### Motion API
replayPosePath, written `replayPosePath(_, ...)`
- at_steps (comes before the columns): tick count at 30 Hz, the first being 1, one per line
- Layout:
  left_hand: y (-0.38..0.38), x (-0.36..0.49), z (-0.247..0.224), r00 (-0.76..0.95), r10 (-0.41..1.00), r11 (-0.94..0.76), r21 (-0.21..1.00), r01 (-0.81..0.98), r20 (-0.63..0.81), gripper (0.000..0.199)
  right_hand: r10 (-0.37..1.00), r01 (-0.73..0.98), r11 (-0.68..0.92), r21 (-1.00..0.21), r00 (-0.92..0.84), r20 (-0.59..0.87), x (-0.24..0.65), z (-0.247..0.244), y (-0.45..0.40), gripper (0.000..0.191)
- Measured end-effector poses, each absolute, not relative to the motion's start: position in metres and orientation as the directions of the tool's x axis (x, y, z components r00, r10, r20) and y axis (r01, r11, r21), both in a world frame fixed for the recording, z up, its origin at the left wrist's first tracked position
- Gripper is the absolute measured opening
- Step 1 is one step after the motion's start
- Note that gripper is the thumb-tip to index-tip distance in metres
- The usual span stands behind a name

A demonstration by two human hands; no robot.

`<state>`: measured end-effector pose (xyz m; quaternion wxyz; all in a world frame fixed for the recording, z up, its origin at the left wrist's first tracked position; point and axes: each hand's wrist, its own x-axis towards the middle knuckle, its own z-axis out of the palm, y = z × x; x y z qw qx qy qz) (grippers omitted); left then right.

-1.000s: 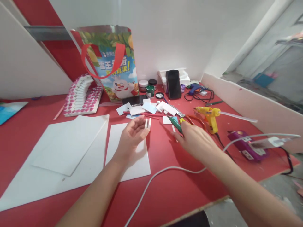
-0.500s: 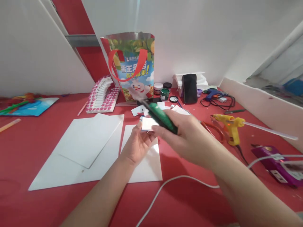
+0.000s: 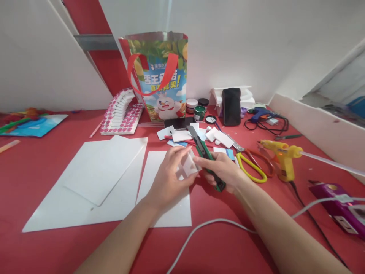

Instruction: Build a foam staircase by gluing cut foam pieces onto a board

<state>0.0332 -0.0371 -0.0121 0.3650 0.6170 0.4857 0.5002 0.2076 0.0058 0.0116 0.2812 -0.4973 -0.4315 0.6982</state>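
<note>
My right hand (image 3: 224,170) is closed round a green and black utility knife (image 3: 205,154), its blade out and pointing up and away to the left. My left hand (image 3: 171,176) grips a small white board piece (image 3: 188,164) between thumb and fingers, and the right fingertips touch its right side. Part of that piece is hidden by the fingers. Beneath the left hand lies a white sheet (image 3: 176,213) on the red table. Just beyond the knife are several small white offcuts (image 3: 181,136).
Larger white boards (image 3: 85,171) lie at left. Scissors with yellow and orange handles (image 3: 252,169), a yellow glue gun (image 3: 281,154) and a purple device (image 3: 339,209) are at right. A white cable (image 3: 219,220) crosses the front. A printed bag (image 3: 159,80) stands behind.
The knife has swung more upright and lower, away from the top of the piece. The left hand has turned the white piece, with its fingers now over the top. The view has shifted slightly.
</note>
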Motion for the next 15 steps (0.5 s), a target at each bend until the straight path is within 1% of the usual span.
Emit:
replayPosePath(1, -0.0381, 0.0348, -0.0112, 0.037, 0.963, -0.269, 0.929, 0.254, 0.268, 0.058, 0.831, 0.035, -0.454, -0.89, -0.344, -0.438, 0.2066, 0.011, 0.0055, 0.039)
replayPosePath(3, -0.0393, 0.0381, -0.0099, 0.03, 0.963, -0.269, 0.935, 0.231, 0.269, 0.066, 0.857, 0.022, -0.419, -0.908, -0.322, -0.403, 0.2048, 0.0094, 0.0057, 0.037)
replayPosePath(5, -0.0396, 0.0403, -0.0096, -0.028, 0.972, -0.229, 0.963, 0.142, 0.235, 0.075, 0.881, -0.01, -0.389, -0.921, -0.295, -0.369, 0.2038, 0.0071, 0.0066, 0.037)
replayPosePath(6, -0.0395, 0.0405, -0.0097, -0.07, 0.98, -0.181, 0.98, 0.077, 0.187, 0.076, 0.888, -0.028, -0.383, -0.923, -0.285, -0.36, 0.2036, 0.006, 0.0069, 0.038)
replayPosePath(7, -0.0392, 0.0402, -0.0099, -0.105, 0.988, -0.116, 0.993, 0.004, 0.116, 0.073, 0.893, -0.046, -0.382, -0.923, -0.277, -0.356, 0.2034, 0.0052, 0.0069, 0.038)
replayPosePath(8, -0.0388, 0.0393, -0.0102, -0.12, 0.992, -0.041, 0.997, -0.072, 0.032, 0.064, 0.893, -0.06, -0.386, -0.92, -0.276, -0.357, 0.2031, 0.0047, 0.0066, 0.038)
replayPosePath(10, -0.0377, 0.037, -0.011, -0.079, 0.991, 0.093, 0.974, -0.208, -0.112, 0.041, 0.879, -0.065, -0.405, -0.912, -0.301, -0.369, 0.2021, 0.0048, 0.0052, 0.038)
replayPosePath(12, -0.0364, 0.0352, -0.0118, -0.005, 0.984, 0.17, 0.936, -0.308, -0.18, 0.026, 0.862, -0.051, -0.419, -0.906, -0.334, -0.38, 0.2009, 0.0058, 0.0036, 0.035)
replayPosePath(13, -0.0357, 0.0349, -0.0121, 0.008, 0.981, 0.184, 0.92, -0.347, -0.193, 0.023, 0.863, -0.046, -0.416, -0.908, -0.335, -0.378, 0.2004, 0.0066, 0.003, 0.034)
replayPosePath(15, -0.0343, 0.035, -0.0122, -0.025, 0.977, 0.184, 0.901, -0.393, -0.211, 0.023, 0.889, -0.038, -0.384, -0.922, -0.286, -0.358, 0.2002, 0.0086, 0.0029, 0.03)
